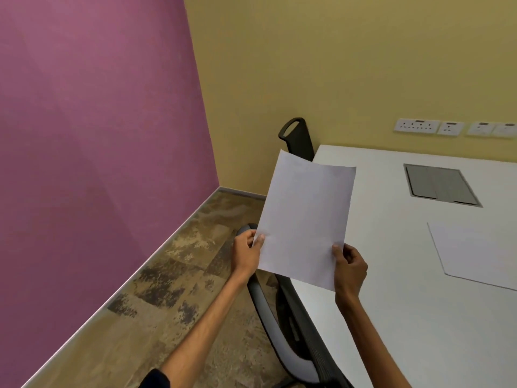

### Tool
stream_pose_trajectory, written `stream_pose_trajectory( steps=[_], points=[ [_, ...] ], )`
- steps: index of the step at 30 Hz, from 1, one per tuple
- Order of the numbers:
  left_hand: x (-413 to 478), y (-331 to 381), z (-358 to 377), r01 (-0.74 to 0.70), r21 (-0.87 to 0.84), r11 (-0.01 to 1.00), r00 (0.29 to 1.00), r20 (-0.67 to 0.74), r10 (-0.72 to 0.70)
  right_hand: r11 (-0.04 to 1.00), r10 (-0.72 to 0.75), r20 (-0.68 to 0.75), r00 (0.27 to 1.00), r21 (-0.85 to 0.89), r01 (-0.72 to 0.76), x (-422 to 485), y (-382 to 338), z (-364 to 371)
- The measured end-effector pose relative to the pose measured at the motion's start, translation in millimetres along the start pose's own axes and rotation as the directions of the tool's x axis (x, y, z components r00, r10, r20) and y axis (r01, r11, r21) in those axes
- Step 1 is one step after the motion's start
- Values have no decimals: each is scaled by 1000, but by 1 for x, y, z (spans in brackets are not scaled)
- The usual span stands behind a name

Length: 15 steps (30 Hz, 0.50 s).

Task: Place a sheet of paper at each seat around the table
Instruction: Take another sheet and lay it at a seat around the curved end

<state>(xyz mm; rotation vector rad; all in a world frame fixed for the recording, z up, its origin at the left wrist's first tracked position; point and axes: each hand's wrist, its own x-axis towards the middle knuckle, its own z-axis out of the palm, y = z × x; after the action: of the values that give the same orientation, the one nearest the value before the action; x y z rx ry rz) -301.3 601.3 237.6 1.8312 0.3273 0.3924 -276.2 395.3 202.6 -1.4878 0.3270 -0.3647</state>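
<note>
A blank sheet of paper point(305, 219) is held up in the air, tilted slightly to the right, with its lower part over the left edge of the white surface point(391, 317) and its top corner overlapping a dark chair back point(296, 135) at the far corner. The left grip point(247, 247) pinches the sheet's left edge just above the bottom corner, thumb on the front face. The right grip point(349, 264) pinches the bottom right corner, thumb on the front and fingers curled behind. A grey-and-black office chair point(282, 331) stands tucked against the surface's left edge, directly below the sheet. A second sheet point(481, 253) lies flat on the surface, well to the right of the held one, with a grey cable hatch point(442, 184) set into the top beyond it. The mottled floor point(167, 289) runs as a strip between the chairs and the purple wall point(98, 135).
</note>
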Motion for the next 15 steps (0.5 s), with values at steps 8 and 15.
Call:
stream_pose_trajectory(
  steps=[8,15],
  points=[
    [121,-8,20,-4,-95,995,961,275,31,999,50,-101,994,18,-49,46,7,27],
    [198,-19,55,32,-128,991,804,593,51,997,69,-324,943,46,-58,51,10,40]
  ],
)
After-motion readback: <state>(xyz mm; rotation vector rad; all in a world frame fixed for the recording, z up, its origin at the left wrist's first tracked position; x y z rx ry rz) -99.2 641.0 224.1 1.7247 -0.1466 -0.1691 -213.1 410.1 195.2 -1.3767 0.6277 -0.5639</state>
